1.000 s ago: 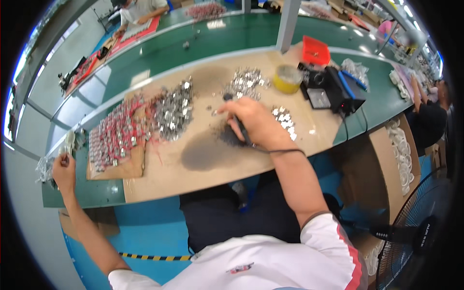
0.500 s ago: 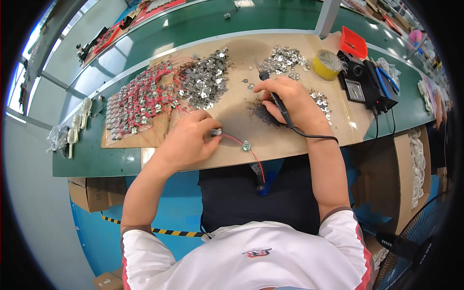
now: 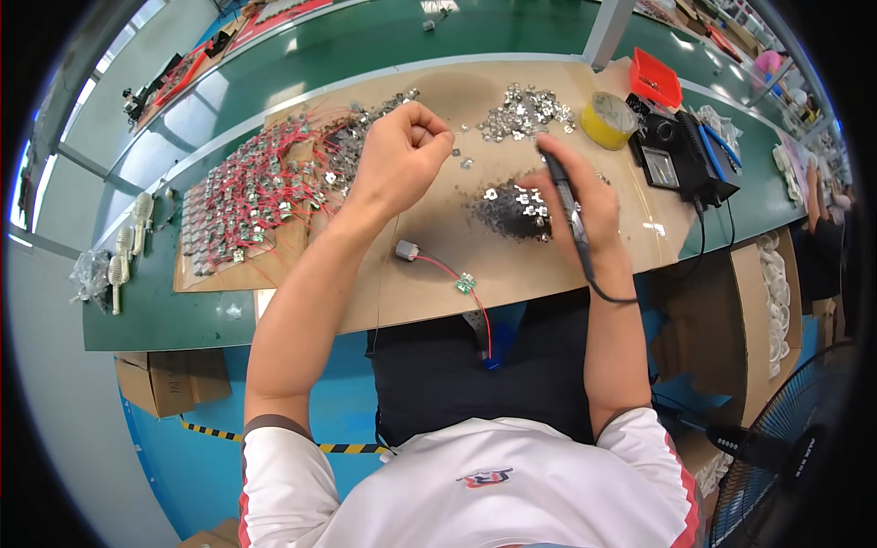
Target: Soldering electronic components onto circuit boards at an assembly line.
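My right hand [image 3: 589, 201] grips a soldering iron [image 3: 562, 187] by its dark handle. The iron's cord [image 3: 596, 285] loops below the wrist, and its tip is hard to make out. My left hand [image 3: 408, 151] is raised over the metal parts with fingers curled together; whatever they hold is hidden. Below that wrist a thin wire [image 3: 379, 301] hangs past the table edge. Between my arms, a small grey motor [image 3: 407, 250] lies on the cardboard [image 3: 429, 301]. A red wire joins it to a small green circuit board [image 3: 465, 282], from which another red wire runs over the edge.
Wired green boards [image 3: 247, 196] lie massed at left. Small metal pieces [image 3: 525, 112] are heaped at the back, beside a yellow tape roll [image 3: 608, 121]. A black soldering station [image 3: 681, 155] and red tray [image 3: 655, 78] stand at right. A fan [image 3: 776, 447] is low right.
My left hand has let go of the motor and moved up and away, leaving it on the cardboard. My right hand has shifted slightly right, with the iron turned more upright.
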`<state>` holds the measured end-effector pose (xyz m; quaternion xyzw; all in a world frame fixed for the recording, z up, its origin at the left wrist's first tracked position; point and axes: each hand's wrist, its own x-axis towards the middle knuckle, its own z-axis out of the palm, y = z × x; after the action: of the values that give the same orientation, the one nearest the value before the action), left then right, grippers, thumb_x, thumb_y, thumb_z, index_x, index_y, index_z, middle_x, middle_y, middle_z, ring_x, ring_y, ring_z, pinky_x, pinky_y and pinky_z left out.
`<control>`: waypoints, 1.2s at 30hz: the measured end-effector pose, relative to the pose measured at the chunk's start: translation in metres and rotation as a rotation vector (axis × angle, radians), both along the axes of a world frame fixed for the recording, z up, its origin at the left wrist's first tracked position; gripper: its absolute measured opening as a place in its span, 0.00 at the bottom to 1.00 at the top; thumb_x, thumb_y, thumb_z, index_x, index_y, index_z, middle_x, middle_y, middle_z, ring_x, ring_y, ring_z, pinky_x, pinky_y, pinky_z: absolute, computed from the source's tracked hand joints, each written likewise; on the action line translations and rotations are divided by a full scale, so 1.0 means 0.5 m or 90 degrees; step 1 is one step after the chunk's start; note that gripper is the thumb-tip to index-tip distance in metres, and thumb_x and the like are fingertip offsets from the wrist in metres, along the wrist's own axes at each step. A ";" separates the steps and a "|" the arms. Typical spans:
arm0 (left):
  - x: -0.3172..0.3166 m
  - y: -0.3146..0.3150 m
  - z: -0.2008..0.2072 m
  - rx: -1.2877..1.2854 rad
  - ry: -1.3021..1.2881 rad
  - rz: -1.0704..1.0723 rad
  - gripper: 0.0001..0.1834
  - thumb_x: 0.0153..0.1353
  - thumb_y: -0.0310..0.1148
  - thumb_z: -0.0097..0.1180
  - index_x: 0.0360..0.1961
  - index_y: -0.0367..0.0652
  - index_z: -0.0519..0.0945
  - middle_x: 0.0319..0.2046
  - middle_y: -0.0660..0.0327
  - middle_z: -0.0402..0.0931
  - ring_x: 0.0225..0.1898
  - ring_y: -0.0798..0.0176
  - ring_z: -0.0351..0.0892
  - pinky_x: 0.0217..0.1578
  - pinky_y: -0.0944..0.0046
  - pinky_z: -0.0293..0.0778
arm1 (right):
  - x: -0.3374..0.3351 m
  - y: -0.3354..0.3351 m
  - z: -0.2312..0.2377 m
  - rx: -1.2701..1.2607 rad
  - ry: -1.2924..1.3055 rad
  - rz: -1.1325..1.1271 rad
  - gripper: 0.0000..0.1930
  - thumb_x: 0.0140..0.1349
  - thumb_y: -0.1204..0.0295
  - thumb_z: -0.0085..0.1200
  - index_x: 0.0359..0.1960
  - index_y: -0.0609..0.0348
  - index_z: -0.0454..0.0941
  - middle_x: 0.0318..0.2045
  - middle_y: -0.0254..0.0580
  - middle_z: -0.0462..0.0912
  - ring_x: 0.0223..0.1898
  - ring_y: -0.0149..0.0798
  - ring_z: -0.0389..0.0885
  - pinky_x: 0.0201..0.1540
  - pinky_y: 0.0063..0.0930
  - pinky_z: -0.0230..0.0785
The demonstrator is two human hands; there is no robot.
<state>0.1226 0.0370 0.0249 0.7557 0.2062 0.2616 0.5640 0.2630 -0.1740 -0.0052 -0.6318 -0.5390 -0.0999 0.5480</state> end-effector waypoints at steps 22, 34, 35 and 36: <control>-0.013 -0.058 -0.068 0.318 0.162 -0.035 0.07 0.60 0.29 0.69 0.34 0.35 0.87 0.25 0.59 0.84 0.26 0.68 0.82 0.32 0.65 0.79 | -0.019 -0.055 -0.041 -0.060 0.079 0.043 0.08 0.67 0.82 0.60 0.46 0.72 0.85 0.28 0.40 0.86 0.24 0.26 0.86 0.27 0.18 0.79; -0.008 -0.060 -0.068 0.348 0.194 -0.037 0.08 0.59 0.31 0.69 0.35 0.35 0.88 0.26 0.55 0.86 0.28 0.61 0.85 0.34 0.61 0.81 | -0.017 -0.050 -0.032 -0.083 0.024 0.030 0.08 0.64 0.83 0.60 0.44 0.71 0.87 0.28 0.40 0.86 0.23 0.27 0.86 0.26 0.17 0.77; -0.008 -0.060 -0.069 0.352 0.191 -0.035 0.08 0.59 0.31 0.69 0.35 0.35 0.88 0.26 0.55 0.86 0.28 0.61 0.86 0.34 0.61 0.81 | -0.017 -0.050 -0.031 -0.080 0.020 0.030 0.08 0.64 0.83 0.60 0.43 0.70 0.87 0.28 0.40 0.85 0.23 0.27 0.86 0.26 0.18 0.76; -0.008 -0.060 -0.069 0.356 0.187 -0.033 0.09 0.59 0.31 0.69 0.35 0.35 0.88 0.26 0.54 0.86 0.28 0.61 0.86 0.34 0.61 0.81 | -0.017 -0.049 -0.030 -0.080 0.021 0.030 0.08 0.64 0.83 0.60 0.43 0.70 0.87 0.28 0.40 0.85 0.23 0.27 0.86 0.26 0.18 0.76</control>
<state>0.1185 0.0070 -0.0096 0.9163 0.1856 0.1818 0.3049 0.2543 -0.1986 -0.0204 -0.6536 -0.5499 -0.0423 0.5183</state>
